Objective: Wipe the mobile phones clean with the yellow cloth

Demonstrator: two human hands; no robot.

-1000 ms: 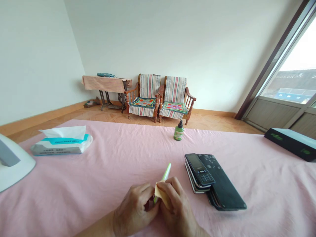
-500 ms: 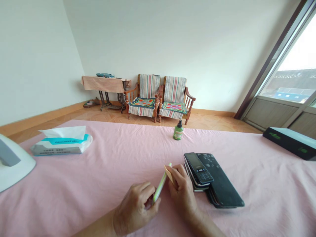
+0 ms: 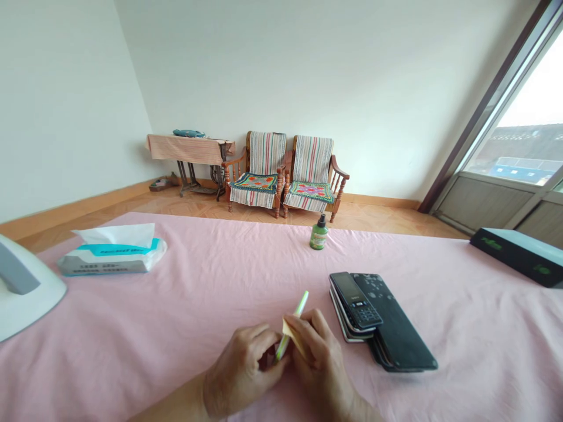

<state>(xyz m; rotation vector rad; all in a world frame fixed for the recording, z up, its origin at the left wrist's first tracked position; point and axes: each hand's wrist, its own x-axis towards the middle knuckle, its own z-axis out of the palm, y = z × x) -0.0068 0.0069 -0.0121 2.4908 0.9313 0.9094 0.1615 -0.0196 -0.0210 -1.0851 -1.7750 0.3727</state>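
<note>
My left hand (image 3: 248,366) is closed on the lower end of a slim white-and-lime-green object (image 3: 301,303), seen edge-on and shaped like a phone. It tilts up and to the right, and its broad face is hidden. In my right hand (image 3: 317,357), a thin pale-yellow pad (image 3: 288,329) is pinched and pressed against the middle of that object's edge; whether the pad is cloth or sponge I cannot tell. Right of my hands lies a stack of phones with a black keypad phone (image 3: 356,299) on top, beside a larger black flat device (image 3: 402,328).
Pink cloth (image 3: 211,258) covers the table. A green spray bottle (image 3: 319,234) stands beyond my hands. Tissues (image 3: 112,252) and part of a white-and-grey appliance (image 3: 26,287) are at left, a black box (image 3: 514,252) at far right. Two wooden armchairs (image 3: 281,176) stand behind.
My right hand has moved left and down along the slim object with the pale-yellow pad, closer to my left hand. The object's upper end now shows more.
</note>
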